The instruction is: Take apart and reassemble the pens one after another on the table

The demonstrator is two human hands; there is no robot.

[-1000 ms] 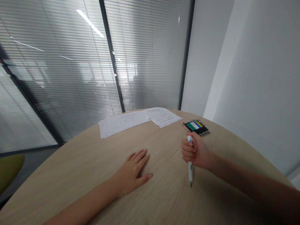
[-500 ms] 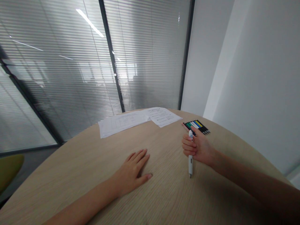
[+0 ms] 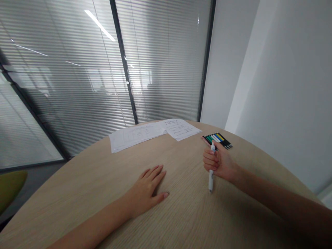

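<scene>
My right hand [image 3: 219, 162] is closed in a fist round a white pen [image 3: 211, 180], which points tip down toward me just above the round wooden table [image 3: 103, 193]. Just beyond that hand lies a row of several coloured pens [image 3: 218, 140], side by side. My left hand [image 3: 146, 190] lies flat on the table with its fingers stretched out and holds nothing.
Two sheets of printed paper [image 3: 153, 133] lie at the far edge of the table. Behind them is a glass wall with blinds [image 3: 103, 69], and a white wall [image 3: 285, 86] stands to the right. A green chair [image 3: 10, 188] shows at the left.
My right hand has carried the white pen away from me toward the row of coloured pens. My left hand has stayed still.
</scene>
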